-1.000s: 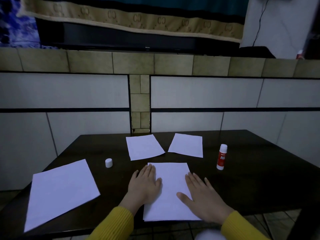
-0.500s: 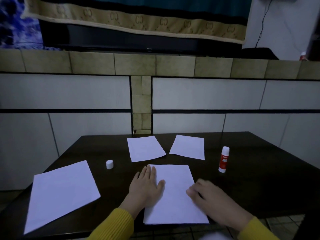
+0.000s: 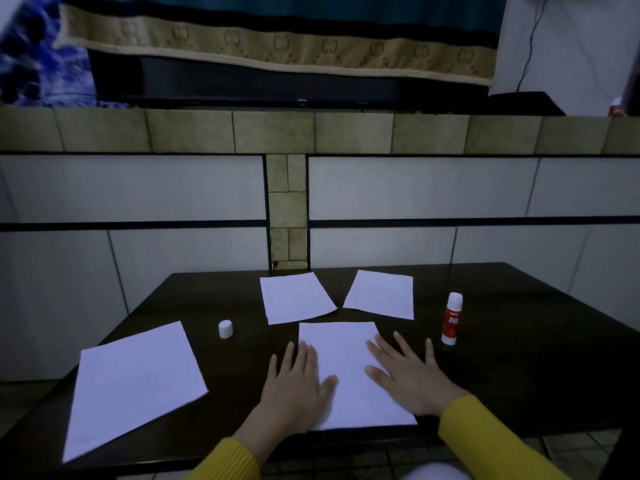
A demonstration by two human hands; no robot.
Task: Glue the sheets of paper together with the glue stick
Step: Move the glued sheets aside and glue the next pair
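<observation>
Both palms down flat: left hand (image 3: 294, 382) fingers together toward twelve o'clock, right hand (image 3: 410, 379) fingers fanned toward eleven.

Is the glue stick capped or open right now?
Open. The glue stick stands upright right of the sheets, and its white cap sits apart, left of them.

a dark bench (image 3: 519, 375) stands against a tiled wall. four white sheets lie flat on it: a big sheet (image 3: 135, 386) at the near left corner, skewed and reaching the front edge; a middle sheet (image 3: 346, 362) at the near edge; and two small sheets farther back, the left one (image 3: 296, 297) and the right one (image 3: 381, 294), their near corners almost meeting just beyond the middle sheet. a white cap (image 3: 225, 329) stands between the big sheet and the left small sheet. a red and white glue stick (image 3: 451, 318) stands upright, right of the middle sheet.
</observation>
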